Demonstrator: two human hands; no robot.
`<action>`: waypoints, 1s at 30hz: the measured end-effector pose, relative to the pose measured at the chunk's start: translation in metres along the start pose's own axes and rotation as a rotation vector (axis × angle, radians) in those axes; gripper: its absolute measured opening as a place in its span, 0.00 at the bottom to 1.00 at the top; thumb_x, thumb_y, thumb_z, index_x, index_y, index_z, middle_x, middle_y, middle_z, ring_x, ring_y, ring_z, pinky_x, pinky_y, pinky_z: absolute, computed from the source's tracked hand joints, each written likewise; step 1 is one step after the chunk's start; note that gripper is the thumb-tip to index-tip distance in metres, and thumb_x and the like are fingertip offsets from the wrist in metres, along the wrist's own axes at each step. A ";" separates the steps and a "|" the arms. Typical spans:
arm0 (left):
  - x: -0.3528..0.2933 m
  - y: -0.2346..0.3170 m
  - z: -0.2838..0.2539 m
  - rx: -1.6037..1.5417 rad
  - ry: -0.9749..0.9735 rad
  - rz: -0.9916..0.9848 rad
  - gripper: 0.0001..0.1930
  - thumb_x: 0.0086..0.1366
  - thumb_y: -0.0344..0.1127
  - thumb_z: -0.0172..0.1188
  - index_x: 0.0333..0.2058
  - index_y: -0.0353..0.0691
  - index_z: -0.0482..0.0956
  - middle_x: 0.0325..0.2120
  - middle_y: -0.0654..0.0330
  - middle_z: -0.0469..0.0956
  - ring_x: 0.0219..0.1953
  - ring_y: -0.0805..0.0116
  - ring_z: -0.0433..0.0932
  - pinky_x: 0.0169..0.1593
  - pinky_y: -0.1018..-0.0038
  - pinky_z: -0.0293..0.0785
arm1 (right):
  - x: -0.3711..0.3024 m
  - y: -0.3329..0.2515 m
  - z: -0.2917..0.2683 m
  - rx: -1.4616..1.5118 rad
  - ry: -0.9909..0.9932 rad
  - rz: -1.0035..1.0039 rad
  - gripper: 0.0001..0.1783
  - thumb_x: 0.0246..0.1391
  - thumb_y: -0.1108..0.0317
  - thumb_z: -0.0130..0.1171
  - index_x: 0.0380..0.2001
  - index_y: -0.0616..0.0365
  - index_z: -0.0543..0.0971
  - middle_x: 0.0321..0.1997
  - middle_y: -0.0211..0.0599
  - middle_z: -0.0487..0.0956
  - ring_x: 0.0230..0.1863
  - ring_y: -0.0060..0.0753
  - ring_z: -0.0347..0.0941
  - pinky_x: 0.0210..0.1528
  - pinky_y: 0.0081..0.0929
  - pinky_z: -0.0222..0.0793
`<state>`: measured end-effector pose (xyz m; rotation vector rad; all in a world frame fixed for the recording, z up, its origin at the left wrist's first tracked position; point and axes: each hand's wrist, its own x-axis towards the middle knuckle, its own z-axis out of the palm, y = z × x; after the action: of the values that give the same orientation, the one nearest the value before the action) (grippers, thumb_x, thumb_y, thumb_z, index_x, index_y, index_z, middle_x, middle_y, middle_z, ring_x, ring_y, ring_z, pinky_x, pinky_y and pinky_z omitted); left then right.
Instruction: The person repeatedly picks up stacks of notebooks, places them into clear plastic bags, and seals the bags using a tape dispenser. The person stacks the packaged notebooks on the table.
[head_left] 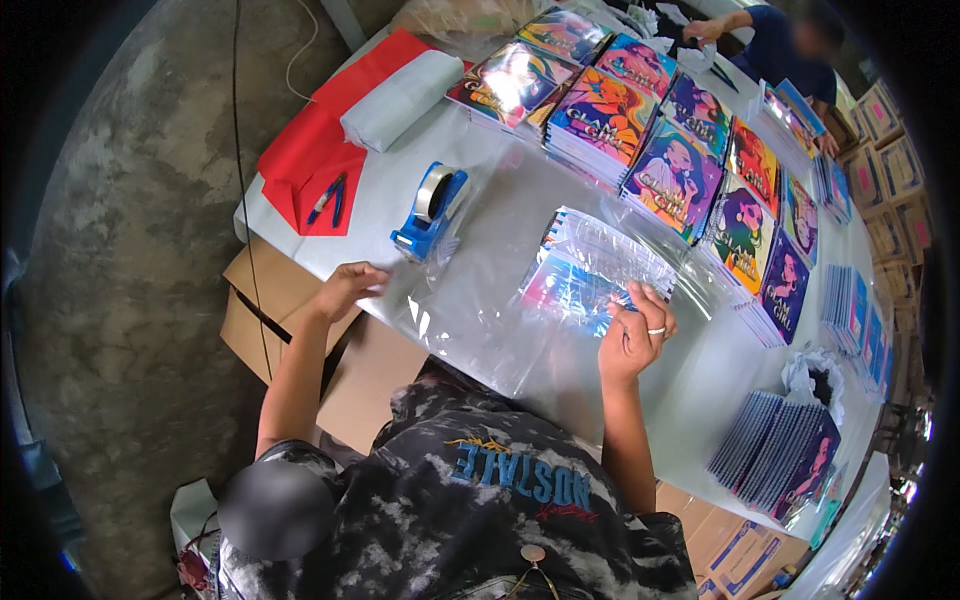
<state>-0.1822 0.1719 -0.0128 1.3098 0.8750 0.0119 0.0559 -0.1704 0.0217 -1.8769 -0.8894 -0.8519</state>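
Note:
My left hand lies at the near table edge, fingers resting on a large clear plastic bag spread flat on the white table. A blue tape dispenser stands just beyond that hand. My right hand, with a ring on one finger, is closed on the near edge of a stack of clear sleeves, which lies over a colourful booklet.
Rows of stacked colourful booklets fill the far and right side of the table. A white roll, red paper and pens lie at the left end. Another person works at the far end. Cardboard boxes sit under the table.

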 end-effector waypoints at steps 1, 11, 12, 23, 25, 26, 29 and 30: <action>0.008 -0.002 -0.005 0.227 0.282 0.104 0.08 0.58 0.36 0.60 0.23 0.39 0.77 0.32 0.62 0.79 0.33 0.71 0.75 0.39 0.71 0.71 | -0.001 0.000 0.002 0.012 0.001 0.001 0.11 0.38 0.78 0.66 0.18 0.46 0.77 0.40 0.23 0.80 0.47 0.28 0.71 0.51 0.24 0.57; -0.063 0.078 0.267 -0.118 -0.193 0.234 0.16 0.59 0.38 0.62 0.16 0.36 0.74 0.14 0.61 0.74 0.14 0.80 0.71 0.16 0.83 0.63 | 0.005 -0.002 -0.004 0.002 -0.066 0.005 0.10 0.35 0.78 0.64 0.21 0.48 0.76 0.43 0.24 0.79 0.47 0.29 0.71 0.50 0.28 0.56; -0.046 0.051 0.275 -0.016 -0.123 0.137 0.18 0.58 0.40 0.63 0.15 0.37 0.74 0.11 0.63 0.73 0.12 0.82 0.68 0.15 0.83 0.60 | 0.007 -0.003 -0.008 -0.009 -0.110 0.013 0.11 0.35 0.77 0.64 0.23 0.48 0.76 0.44 0.24 0.78 0.48 0.29 0.70 0.50 0.29 0.56; 0.034 -0.060 0.225 0.287 0.260 0.262 0.18 0.50 0.47 0.70 0.23 0.37 0.77 0.14 0.65 0.72 0.16 0.75 0.67 0.22 0.76 0.66 | 0.087 -0.040 -0.027 -0.255 -0.789 0.140 0.39 0.32 0.64 0.67 0.53 0.58 0.68 0.52 0.42 0.71 0.50 0.43 0.66 0.51 0.38 0.59; 0.023 -0.033 0.217 0.369 0.150 0.451 0.28 0.48 0.46 0.71 0.43 0.36 0.71 0.33 0.59 0.74 0.27 0.72 0.71 0.30 0.75 0.69 | 0.090 -0.030 -0.014 -0.344 -0.944 0.030 0.30 0.31 0.63 0.67 0.43 0.60 0.75 0.47 0.41 0.72 0.49 0.44 0.67 0.54 0.40 0.59; 0.022 -0.030 0.202 0.375 0.084 0.476 0.37 0.47 0.41 0.72 0.53 0.36 0.63 0.46 0.53 0.68 0.38 0.68 0.70 0.37 0.72 0.70 | 0.091 -0.029 -0.014 -0.277 -0.919 -0.031 0.26 0.31 0.62 0.67 0.39 0.60 0.76 0.46 0.40 0.72 0.49 0.43 0.68 0.53 0.40 0.60; 0.037 -0.004 0.174 0.792 -0.169 0.813 0.48 0.40 0.35 0.74 0.58 0.30 0.55 0.52 0.48 0.63 0.56 0.55 0.61 0.59 0.65 0.58 | 0.084 -0.020 -0.041 -0.122 -0.893 -0.042 0.23 0.30 0.61 0.67 0.34 0.59 0.77 0.45 0.40 0.72 0.45 0.41 0.70 0.46 0.38 0.66; 0.033 0.012 0.173 0.807 -0.261 0.650 0.47 0.39 0.32 0.75 0.57 0.30 0.57 0.51 0.49 0.66 0.54 0.58 0.64 0.57 0.66 0.61 | 0.086 -0.020 -0.065 -0.106 -0.879 -0.020 0.24 0.29 0.61 0.67 0.34 0.59 0.77 0.44 0.40 0.72 0.45 0.41 0.70 0.45 0.38 0.67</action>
<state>-0.0566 0.0480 -0.0221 2.2506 0.1758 -0.0044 0.0698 -0.2004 0.1258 -2.3649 -1.3905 -0.0313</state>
